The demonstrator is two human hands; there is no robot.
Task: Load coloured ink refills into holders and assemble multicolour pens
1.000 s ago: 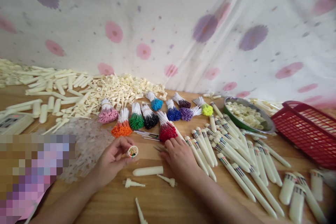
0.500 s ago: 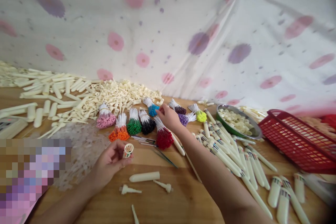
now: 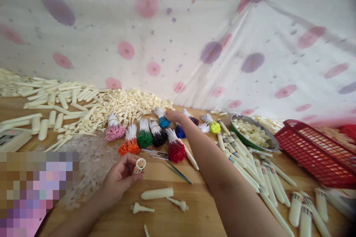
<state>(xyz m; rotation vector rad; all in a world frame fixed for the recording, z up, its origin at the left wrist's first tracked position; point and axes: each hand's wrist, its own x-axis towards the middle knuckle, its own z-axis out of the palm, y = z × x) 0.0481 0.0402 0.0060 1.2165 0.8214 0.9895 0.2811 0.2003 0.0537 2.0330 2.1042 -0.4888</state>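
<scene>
My left hand [image 3: 122,177] pinches a short cream pen barrel section [image 3: 139,166], its round open end tilted up towards me and colored bits showing in its side. My right hand [image 3: 174,116] is stretched forward over bundles of white-stemmed pen refills. Its fingers are by the light blue refill bundle [image 3: 164,120], mostly hidden, so their grip is unclear. Around it stand the black bundle [image 3: 157,135], green bundle [image 3: 145,137], orange bundle [image 3: 129,144], pink bundle [image 3: 114,131], dark red bundle [image 3: 176,150] and yellow bundle [image 3: 214,126]. A dark blue bundle [image 3: 180,130] is partly covered by my forearm.
Tweezers [image 3: 179,173] and loose refills [image 3: 155,153] lie mid-table. Nearer are a cream barrel [image 3: 157,193] and two pointed parts. Cream parts [image 3: 122,105] are heaped at back left. Multicolor pens [image 3: 244,163], a metal bowl [image 3: 274,142] and a red basket [image 3: 314,155] stand right.
My right hand has shifted slightly, from beside the light blue bundle to a lower, more bent-over pose there. My left hand still holds the barrel section. The whole view has tilted a little.
</scene>
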